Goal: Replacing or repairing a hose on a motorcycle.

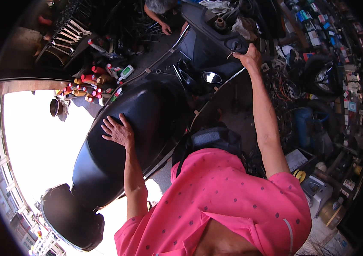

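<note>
My left hand [119, 131] lies flat on the long black scooter seat [149, 106], fingers spread, holding nothing. Stretched forward, my right hand [250, 57] is at the inner front panel [213, 40] of the scooter. Its fingers are closed on a small key [230, 54] by the ignition lock, partly hidden by the fingers. Loose parts and crumpled cloth [244, 29] sit at the top of the panel. Behind the seat is a dark rear box [72, 215]. An oval mirror-like piece [212, 77] shows below the panel.
Another person's hand [165, 29] is beyond the scooter at the top. Several wrenches [68, 34] hang at the far left, above a cluster of bottles [89, 83]. Cables [282, 83], a blue tank [303, 123] and shelves of small boxes [352, 106] crowd the right side.
</note>
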`<move>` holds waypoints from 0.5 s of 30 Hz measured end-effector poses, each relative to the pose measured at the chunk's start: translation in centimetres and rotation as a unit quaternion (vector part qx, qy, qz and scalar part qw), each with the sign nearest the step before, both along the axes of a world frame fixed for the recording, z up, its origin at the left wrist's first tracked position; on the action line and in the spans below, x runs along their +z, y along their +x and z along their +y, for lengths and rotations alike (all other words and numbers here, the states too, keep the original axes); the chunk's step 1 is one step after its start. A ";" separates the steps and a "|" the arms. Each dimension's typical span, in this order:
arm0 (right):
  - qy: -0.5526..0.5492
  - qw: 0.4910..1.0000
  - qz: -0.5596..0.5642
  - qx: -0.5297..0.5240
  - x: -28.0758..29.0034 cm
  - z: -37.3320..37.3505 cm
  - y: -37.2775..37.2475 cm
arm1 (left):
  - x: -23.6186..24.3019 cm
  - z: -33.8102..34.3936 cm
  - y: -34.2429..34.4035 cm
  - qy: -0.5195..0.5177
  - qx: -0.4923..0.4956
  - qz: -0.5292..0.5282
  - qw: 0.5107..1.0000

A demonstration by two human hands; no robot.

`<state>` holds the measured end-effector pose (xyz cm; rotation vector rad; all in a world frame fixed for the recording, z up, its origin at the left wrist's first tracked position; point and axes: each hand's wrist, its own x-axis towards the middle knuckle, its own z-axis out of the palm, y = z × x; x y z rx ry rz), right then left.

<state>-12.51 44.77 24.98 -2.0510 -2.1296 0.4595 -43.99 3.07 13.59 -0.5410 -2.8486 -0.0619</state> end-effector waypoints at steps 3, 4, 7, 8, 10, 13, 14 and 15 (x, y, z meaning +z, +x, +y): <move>0.003 1.000 0.004 0.001 -0.1 -0.1 0.1 | -0.1 0.0 0.0 -0.001 0.002 0.002 1.000; 0.001 1.000 0.007 0.005 -0.2 -0.1 0.1 | -0.1 0.0 0.1 -0.001 -0.002 0.007 1.000; 0.005 1.000 -0.001 0.007 -0.5 0.0 0.3 | -0.2 0.1 0.1 0.004 -0.005 0.010 1.000; 0.005 1.000 -0.002 0.007 -0.7 0.1 0.3 | -0.2 0.0 0.1 0.002 -0.002 0.008 1.000; 0.040 0.999 0.008 0.022 -1.1 0.2 0.5 | -0.2 0.0 0.0 0.011 -0.003 0.014 1.000; 0.060 0.997 0.019 0.054 -1.8 0.4 1.1 | -0.4 -0.1 0.1 0.005 -0.008 -0.005 1.000; 0.012 0.998 0.027 0.048 -1.9 0.6 1.5 | -0.5 0.0 0.1 0.018 -0.015 0.000 1.000; 0.043 0.997 0.017 0.062 -2.0 0.8 1.5 | -0.6 0.0 0.2 0.026 -0.017 0.005 1.000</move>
